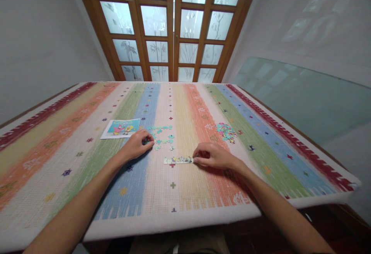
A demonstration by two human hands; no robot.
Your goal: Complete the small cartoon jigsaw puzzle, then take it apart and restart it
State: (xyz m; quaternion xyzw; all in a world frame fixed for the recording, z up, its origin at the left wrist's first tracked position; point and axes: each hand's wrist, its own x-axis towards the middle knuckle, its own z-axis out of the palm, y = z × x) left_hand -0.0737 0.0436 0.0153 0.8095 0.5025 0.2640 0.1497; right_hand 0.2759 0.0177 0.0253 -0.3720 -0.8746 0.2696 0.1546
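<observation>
A: head view, status on your hands?

B: my left hand (138, 144) is curled, fingertips pinched on a teal puzzle piece (147, 141) at the edge of the loose teal pieces (162, 135) on the blue stripe of the striped tablecloth (87, 176). My right hand (213, 155) lies flat-ish, fingers together, tips pressing the right end of the assembled strip (178, 160)

A: strip location?

B: flat on the cloth between both hands, on the cream stripe

A: the rest?

B: reference picture (121, 127) just left of the teal pieces; mixed pile (226, 131) beyond my right hand; glazed wooden door (174, 30) behind the table
</observation>
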